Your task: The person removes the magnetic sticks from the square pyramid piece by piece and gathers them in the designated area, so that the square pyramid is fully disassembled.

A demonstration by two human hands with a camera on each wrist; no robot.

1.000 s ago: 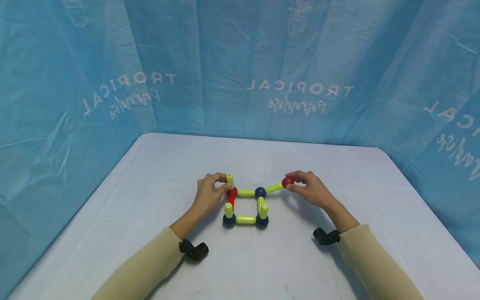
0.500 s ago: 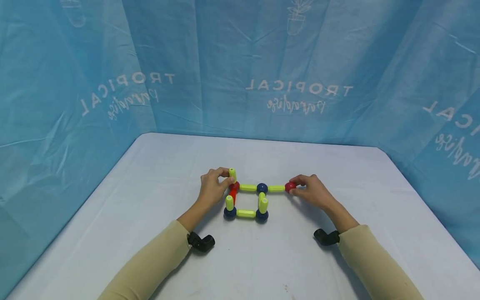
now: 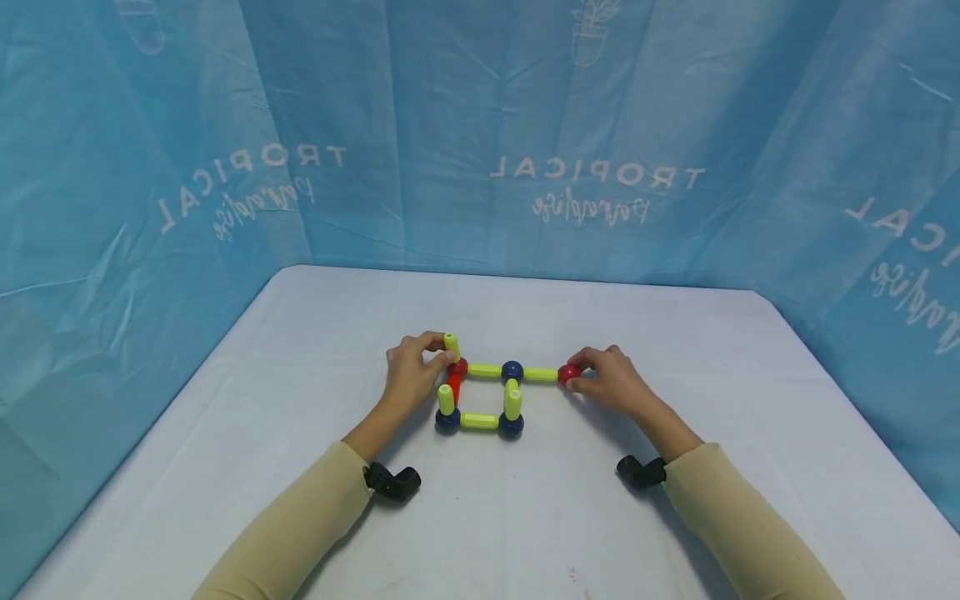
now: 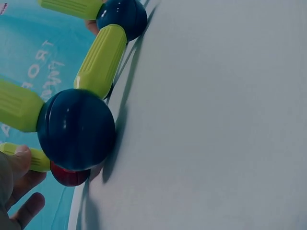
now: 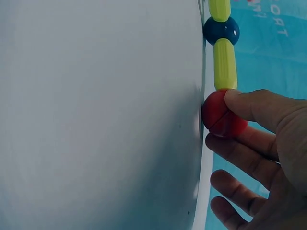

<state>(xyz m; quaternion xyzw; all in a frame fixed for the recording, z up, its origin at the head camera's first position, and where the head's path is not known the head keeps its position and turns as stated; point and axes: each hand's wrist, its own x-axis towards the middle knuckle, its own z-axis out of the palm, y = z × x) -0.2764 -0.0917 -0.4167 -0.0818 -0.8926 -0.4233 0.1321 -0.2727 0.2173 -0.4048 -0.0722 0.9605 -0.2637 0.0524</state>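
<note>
1. At the middle of the white table (image 3: 225,400) sits a rod-and-ball frame (image 3: 480,398), a flat square with upright yellow rods
2. Left hand (image 3: 408,379) pinches the upright yellow rod (image 3: 451,347) at the far-left corner, apparently to steady the frame
3. Right hand (image 3: 611,383) pinches the red ball (image 3: 568,374) ending the yellow side rod (image 3: 540,374), resting on the table, thumb on top in the right wrist view
4. Blue curtain (image 3: 480,125) behind

Yellow-green ribbed rods (image 3: 478,421) join navy balls (image 3: 512,371) and red balls (image 3: 567,374) on a pale grey table (image 3: 525,517).
</note>
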